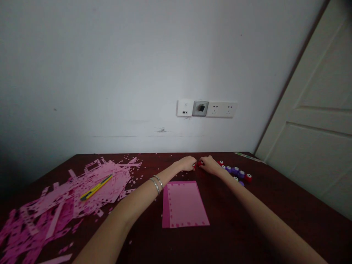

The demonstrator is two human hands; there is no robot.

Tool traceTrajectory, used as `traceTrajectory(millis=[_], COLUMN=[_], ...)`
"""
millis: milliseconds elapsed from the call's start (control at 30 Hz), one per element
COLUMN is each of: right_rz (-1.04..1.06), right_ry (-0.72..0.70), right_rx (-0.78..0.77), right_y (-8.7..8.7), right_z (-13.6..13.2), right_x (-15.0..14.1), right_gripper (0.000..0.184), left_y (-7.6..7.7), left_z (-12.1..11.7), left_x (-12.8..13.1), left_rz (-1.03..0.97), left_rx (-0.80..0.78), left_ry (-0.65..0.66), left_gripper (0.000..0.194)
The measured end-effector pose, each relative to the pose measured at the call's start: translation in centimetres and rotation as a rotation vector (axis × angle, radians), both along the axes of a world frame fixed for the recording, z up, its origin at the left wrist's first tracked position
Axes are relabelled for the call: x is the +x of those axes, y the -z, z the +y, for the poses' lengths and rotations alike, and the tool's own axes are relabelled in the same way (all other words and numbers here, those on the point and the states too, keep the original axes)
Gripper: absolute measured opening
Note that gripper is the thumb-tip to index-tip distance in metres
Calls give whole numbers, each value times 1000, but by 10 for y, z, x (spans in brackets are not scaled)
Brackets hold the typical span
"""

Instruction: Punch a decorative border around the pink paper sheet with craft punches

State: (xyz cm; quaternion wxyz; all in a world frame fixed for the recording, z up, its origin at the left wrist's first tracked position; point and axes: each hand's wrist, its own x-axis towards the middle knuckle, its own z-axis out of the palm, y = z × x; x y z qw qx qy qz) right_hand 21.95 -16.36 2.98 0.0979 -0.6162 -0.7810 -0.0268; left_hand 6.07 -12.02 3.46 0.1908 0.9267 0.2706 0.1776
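Note:
Near the back of the table, my left hand (pixel 187 164) is closed, with a small bit of red at its fingertips. Facing it a short gap away, my right hand (pixel 210 165) has its fingers closed around a small red craft punch (pixel 200 163). Most of what each hand holds is hidden by the fingers. In front of my hands lies a light pink sheet (pixel 185 205) with punched marks along its edges, on top of a darker pink sheet (pixel 165 211). Right of my right hand stand several red and purple craft punches (pixel 235 170) with white tops.
A heap of punched pink paper scraps (pixel 66 198) covers the table's left side, with a yellow utility knife (pixel 96 187) on it. Tiny paper bits lie scattered nearby. A green-and-white strip (pixel 249 157) is at the back right. Wall sockets (pixel 221 109) and a door (pixel 316 121) stand behind.

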Motion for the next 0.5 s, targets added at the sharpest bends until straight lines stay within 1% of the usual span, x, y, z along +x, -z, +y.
traceTrajectory(millis=[67, 100, 133, 200, 267, 300, 367, 500], right_rz=[144, 285, 471, 886, 1241, 1371, 1537, 1679], right_ry=[-2, -12, -34, -122, -217, -244, -255, -280], right_rx=[-1, -18, -51, -172, -316, -374, -455, -572], right_y=[1, 0, -2, -7, -10, -11, -12, -9], right_z=[2, 2, 2, -2, -6, -8, -10, -4], right_x=[4, 6, 8, 10, 9, 7, 3, -5], right_gripper=[18, 19, 21, 26, 30, 30, 29, 27], left_y=[-3, -5, -8, -13, -16, -15, -12, -3], left_z=[6, 9, 12, 18, 21, 23, 25, 29], left_x=[-6, -11, -17, -34, -53, -62, -77, -99], left_rz=[-93, -162, -250, -455, -622, -680, -753, -794], left_rx=[-108, -209, -343, -673, -983, -1092, -1225, -1312], left_ry=[7, 7, 12, 63, 170, 216, 272, 294], left_gripper=[15, 13, 14, 25, 32, 33, 34, 38])
